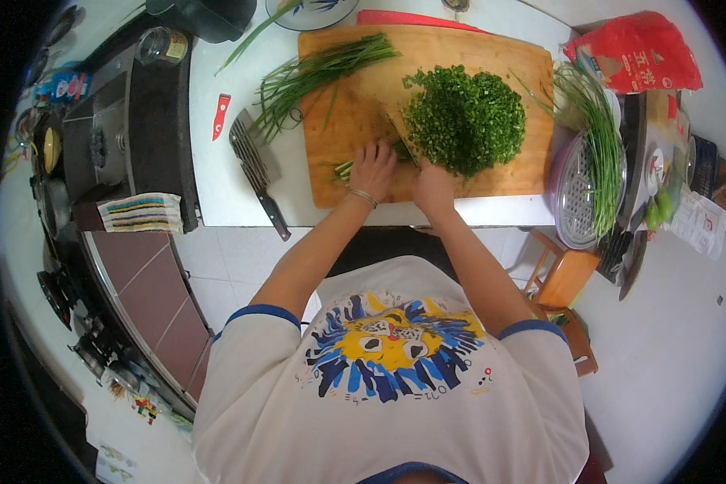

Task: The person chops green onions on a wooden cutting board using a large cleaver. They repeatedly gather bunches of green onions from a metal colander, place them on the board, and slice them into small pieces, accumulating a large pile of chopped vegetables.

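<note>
My left hand (373, 171), a bracelet at its wrist, presses down on a small bunch of green chives (344, 170) near the front of the wooden cutting board (331, 133). Closed round a knife (398, 129) is my right hand (433, 189); the handle is hidden in it. The blade shows almost edge-on, pointing away from me, just right of my left fingertips. Against the blade's right side lies a big heap of finely chopped chives (468, 121). Uncut long chives (323, 74) lie across the board's far left corner and hang over its edge.
Left of the board lie a black-handled kitchen knife with a patterned blade (254, 165) and a small red tool (221, 117). To the right, more long chives (605, 153) rest on a colander (574, 194), near a red bag (637, 52). A stove (160, 121) borders the counter's left.
</note>
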{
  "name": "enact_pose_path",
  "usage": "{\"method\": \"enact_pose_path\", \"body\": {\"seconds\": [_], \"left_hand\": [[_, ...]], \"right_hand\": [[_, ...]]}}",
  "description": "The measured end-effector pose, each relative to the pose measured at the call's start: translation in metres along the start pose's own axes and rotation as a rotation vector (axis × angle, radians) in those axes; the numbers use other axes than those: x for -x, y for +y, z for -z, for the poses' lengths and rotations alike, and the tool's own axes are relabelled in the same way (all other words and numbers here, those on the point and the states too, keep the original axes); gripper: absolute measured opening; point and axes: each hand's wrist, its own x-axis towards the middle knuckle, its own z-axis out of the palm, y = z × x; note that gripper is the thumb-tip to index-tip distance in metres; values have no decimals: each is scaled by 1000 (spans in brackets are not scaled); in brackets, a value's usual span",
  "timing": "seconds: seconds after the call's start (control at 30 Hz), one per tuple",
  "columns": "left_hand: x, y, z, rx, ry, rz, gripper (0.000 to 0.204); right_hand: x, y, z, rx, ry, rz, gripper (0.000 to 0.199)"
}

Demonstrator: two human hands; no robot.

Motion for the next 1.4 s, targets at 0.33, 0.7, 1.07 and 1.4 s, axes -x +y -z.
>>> {"method": "enact_pose_path", "body": {"seconds": [0.33, 0.7, 1.07, 1.4], "left_hand": [[-1, 1, -10, -25, 120, 30, 37], [2, 0, -4, 34, -35, 8, 35], [0, 1, -8, 29, 8, 52, 40], [3, -1, -8, -15, -19, 37, 33]], "right_hand": [[26, 7, 24, -199, 198, 128, 19], [17, 0, 1, -48, -16, -60, 21], [10, -2, 21, -234, 155, 90, 21], [29, -9, 8, -38, 7, -13, 21]]}}
